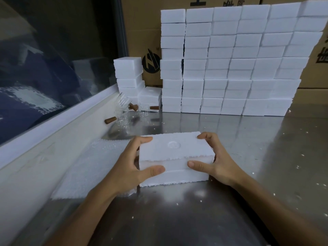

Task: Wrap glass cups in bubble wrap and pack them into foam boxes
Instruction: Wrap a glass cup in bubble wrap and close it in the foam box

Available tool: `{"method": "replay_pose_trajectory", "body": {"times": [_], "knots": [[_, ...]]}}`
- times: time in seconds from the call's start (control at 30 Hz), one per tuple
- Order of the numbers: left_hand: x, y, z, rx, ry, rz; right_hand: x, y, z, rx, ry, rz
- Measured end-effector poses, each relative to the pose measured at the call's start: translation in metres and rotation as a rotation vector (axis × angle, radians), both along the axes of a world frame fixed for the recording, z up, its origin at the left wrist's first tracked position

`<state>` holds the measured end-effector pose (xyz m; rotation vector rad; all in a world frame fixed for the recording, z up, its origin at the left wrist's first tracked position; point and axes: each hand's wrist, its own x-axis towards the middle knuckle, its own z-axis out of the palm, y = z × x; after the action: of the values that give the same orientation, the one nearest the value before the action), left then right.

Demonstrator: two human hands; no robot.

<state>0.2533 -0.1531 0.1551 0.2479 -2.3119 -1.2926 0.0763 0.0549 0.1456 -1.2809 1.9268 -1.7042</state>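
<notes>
Hands, our left hand (132, 161) and right hand (215, 161), squeeze one closed foam box (174, 158); many boxes (230, 63) stand at twelve o'clock, glass cups (122, 116) wait at eleven.

Foam box (174, 158) front-centre on table (266, 148); glass cups (124, 116) behind-left; box stacks (230, 64) behind.

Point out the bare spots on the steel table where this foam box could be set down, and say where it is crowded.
Free: the steel table right of the held foam box, in front of the stacked foam boxes, and the near strip between the forearms. Crowded: far left, glass cups by the window ledge; bubble wrap covers the left.
</notes>
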Motion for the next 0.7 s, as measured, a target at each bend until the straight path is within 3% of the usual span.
{"method": "replay_pose_trajectory", "body": {"times": [0.7], "knots": [[0.006,-0.016,0.0,0.085,-0.128,-0.079,-0.009,-0.001,0.004,0.066,-0.095,0.097]]}}
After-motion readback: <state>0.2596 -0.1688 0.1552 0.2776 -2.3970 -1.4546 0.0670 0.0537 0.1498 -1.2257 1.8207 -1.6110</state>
